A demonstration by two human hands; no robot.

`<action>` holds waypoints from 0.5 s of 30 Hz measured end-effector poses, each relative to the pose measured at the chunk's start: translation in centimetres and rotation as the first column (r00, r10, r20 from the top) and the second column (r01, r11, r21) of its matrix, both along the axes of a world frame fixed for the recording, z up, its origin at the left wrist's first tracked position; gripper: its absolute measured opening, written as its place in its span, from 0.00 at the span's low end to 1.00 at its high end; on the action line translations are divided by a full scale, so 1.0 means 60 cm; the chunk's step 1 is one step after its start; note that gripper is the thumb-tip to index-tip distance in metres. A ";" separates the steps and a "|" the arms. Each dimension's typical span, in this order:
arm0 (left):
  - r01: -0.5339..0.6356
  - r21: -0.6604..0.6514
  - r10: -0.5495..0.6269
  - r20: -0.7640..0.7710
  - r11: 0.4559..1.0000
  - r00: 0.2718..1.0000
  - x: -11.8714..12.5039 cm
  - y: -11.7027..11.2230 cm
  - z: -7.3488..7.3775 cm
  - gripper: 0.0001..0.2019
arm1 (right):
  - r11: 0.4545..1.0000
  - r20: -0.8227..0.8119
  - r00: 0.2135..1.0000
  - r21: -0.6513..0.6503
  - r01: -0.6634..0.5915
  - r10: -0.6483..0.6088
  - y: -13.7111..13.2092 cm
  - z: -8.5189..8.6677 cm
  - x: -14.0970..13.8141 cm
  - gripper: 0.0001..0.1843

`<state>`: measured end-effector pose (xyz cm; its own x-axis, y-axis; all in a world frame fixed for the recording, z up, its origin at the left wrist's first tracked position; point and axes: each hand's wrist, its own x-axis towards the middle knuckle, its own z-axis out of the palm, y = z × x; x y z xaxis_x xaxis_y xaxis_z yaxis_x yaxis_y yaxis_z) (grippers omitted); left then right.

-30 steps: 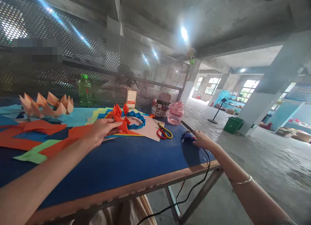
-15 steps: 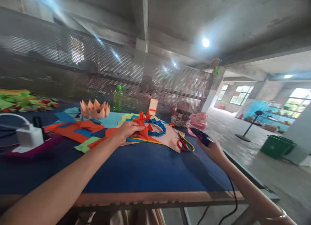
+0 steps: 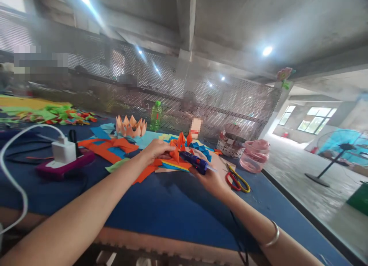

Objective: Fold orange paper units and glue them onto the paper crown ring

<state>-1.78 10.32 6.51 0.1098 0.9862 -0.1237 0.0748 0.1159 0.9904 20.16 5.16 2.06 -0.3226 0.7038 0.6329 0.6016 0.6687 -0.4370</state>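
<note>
My left hand (image 3: 156,150) rests with closed fingers on an orange folded paper piece (image 3: 177,146) that is joined to a blue folded paper ring (image 3: 201,148) on the blue table (image 3: 161,204). My right hand (image 3: 209,178) grips a blue glue gun (image 3: 195,161), with its nozzle pointing left at the orange piece. A black cord runs from the gun down past my right forearm. Flat sheets of coloured paper lie under the folded pieces.
Red-and-yellow scissors (image 3: 237,179) lie right of my right hand. A pink jar (image 3: 255,156) and a woven basket (image 3: 230,143) stand behind them. A green bottle (image 3: 155,116), an orange paper crown (image 3: 130,126) and a white charger on a purple power strip (image 3: 65,158) are further left.
My right hand picked the glue gun up from the table's right edge and brought it left to the orange piece. The camera swung left; the left hand stayed on the paper.
</note>
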 end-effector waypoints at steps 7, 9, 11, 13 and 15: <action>-0.048 0.043 0.047 0.035 0.998 0.998 0.008 -0.001 -0.001 0.09 | 0.998 0.003 1.000 -0.051 0.025 -0.025 -0.006 -0.026 0.014 0.13; -0.055 0.046 0.054 0.032 0.997 0.998 0.010 -0.003 -0.001 0.09 | 0.998 0.006 1.000 -0.058 0.031 -0.030 -0.008 -0.024 0.013 0.13; -0.058 0.048 0.057 0.023 0.997 0.998 0.011 -0.003 0.000 0.08 | 0.997 0.009 0.999 -0.065 0.035 -0.034 -0.008 -0.023 0.011 0.12; -0.057 0.050 0.056 0.016 0.997 0.998 0.012 -0.003 0.000 0.09 | 0.997 0.008 0.999 -0.070 0.039 -0.039 -0.008 -0.024 0.011 0.12; -0.054 0.052 0.053 0.011 0.997 0.999 0.012 -0.003 -0.001 0.09 | 0.996 0.009 0.999 -0.074 0.043 -0.043 -0.008 -0.025 0.011 0.12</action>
